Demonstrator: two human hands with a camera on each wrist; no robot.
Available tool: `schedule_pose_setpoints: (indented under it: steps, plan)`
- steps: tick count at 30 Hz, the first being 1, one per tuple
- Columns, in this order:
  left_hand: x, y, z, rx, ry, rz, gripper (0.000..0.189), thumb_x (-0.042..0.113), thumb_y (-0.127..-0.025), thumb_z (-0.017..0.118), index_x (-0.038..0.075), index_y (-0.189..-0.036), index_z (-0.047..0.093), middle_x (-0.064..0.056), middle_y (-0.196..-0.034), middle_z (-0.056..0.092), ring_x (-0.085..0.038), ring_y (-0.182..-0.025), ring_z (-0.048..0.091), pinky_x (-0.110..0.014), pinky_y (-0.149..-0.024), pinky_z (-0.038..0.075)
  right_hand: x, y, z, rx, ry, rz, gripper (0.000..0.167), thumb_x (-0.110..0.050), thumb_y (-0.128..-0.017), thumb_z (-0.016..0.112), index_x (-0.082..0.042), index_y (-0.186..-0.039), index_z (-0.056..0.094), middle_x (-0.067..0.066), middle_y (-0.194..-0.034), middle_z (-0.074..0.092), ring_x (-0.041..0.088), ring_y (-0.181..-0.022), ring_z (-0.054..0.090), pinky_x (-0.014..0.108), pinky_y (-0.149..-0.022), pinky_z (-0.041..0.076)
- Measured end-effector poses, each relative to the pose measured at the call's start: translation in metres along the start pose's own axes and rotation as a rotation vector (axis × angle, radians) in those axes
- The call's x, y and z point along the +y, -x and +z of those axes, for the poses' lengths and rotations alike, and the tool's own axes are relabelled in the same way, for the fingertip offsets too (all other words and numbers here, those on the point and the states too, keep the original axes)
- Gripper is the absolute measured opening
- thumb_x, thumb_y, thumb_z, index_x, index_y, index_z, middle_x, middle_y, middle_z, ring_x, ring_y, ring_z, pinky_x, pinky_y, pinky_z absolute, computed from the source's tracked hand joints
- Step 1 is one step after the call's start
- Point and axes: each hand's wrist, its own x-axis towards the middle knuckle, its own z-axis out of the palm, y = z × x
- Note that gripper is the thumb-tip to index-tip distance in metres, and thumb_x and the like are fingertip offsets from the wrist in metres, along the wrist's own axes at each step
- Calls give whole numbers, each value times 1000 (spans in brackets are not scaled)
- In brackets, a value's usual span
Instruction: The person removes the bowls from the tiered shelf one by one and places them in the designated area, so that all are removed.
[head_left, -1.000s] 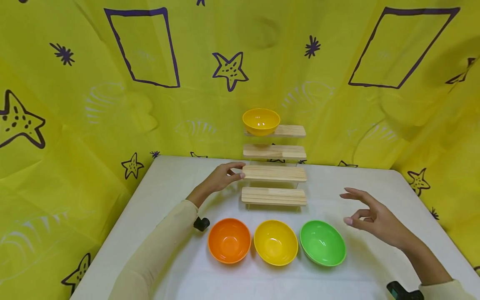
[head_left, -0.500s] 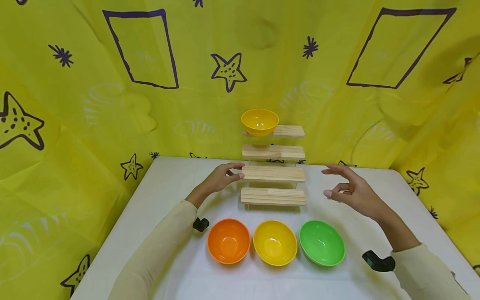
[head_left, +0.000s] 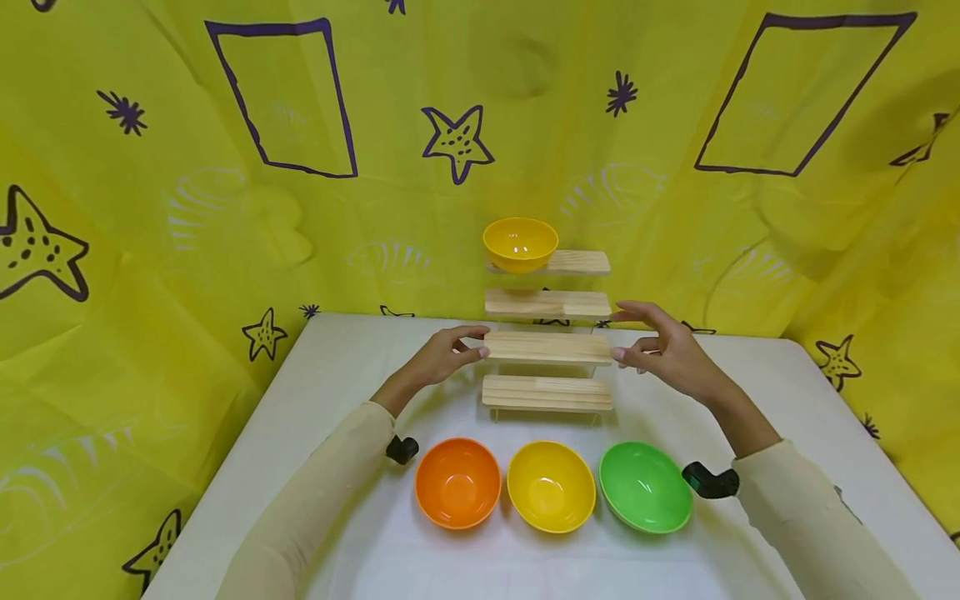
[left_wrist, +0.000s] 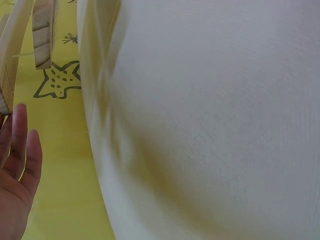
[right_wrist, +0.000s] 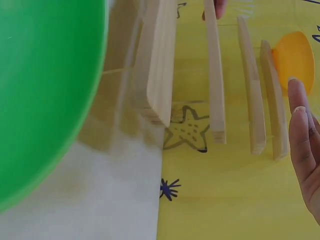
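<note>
A tiered wooden stand with several pale plank steps stands at the back of the table. My left hand grips the left end of its second plank from the bottom, thumb in front and fingers behind; in the left wrist view those fingers lie beside the plank's end. My right hand is at the same plank's right end, thumb tip beside it; whether it touches is unclear. Its fingers are extended in the right wrist view. A yellow-orange bowl sits on the left of the top step.
An orange bowl, a yellow bowl and a green bowl stand in a row on the white table before the stand. A yellow patterned cloth hangs close behind the stand.
My right hand has moved left and away from me, from over the table's right side to the stand's right end. The left hand and the bowls have stayed put.
</note>
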Motion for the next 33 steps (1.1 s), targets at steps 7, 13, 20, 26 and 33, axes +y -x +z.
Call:
schedule_pose_setpoints:
  steps: [7, 13, 20, 26, 33]
  plan:
    - [-3, 0, 1, -3, -5, 0, 51, 30, -101, 62, 11, -148, 52, -10, -144, 58, -25, -103, 64, -32, -78, 53, -6, -24, 5, 2, -10, 54, 66, -17, -97, 68, -11, -153, 35, 17, -148, 46, 23, -84, 72, 31, -68, 55]
    - [-1, 0, 1, 3, -12, -4, 51, 30, -101, 63, 12, -147, 53, -9, -144, 58, -25, -104, 64, -33, -79, 53, -9, -42, 8, 18, -65, 61, 66, -16, -97, 67, -8, -153, 34, 20, -148, 45, 22, -83, 73, 26, -66, 53]
    - [0, -1, 1, -3, -7, -13, 50, 32, -101, 63, 15, -147, 53, -8, -145, 58, -24, -102, 63, -31, -78, 52, -13, -59, 8, 51, -49, 90, 71, -23, -97, 68, -11, -156, 30, 18, -151, 42, 14, -81, 72, 30, -68, 54]
    - [-2, -1, 1, 2, -4, -8, 50, 32, -101, 63, 14, -147, 53, -8, -144, 58, -23, -101, 64, -31, -77, 52, -20, -75, 12, 73, -61, 120, 79, -31, -95, 70, -12, -158, 25, 15, -154, 40, 20, -90, 74, 29, -71, 57]
    - [-3, -1, 1, 0, -5, -6, 50, 32, -101, 63, 15, -147, 53, -7, -143, 59, -23, -103, 64, -32, -78, 53, -26, -90, 19, 107, -67, 161, 82, -36, -93, 70, -12, -158, 24, 12, -155, 40, 20, -88, 72, 28, -69, 55]
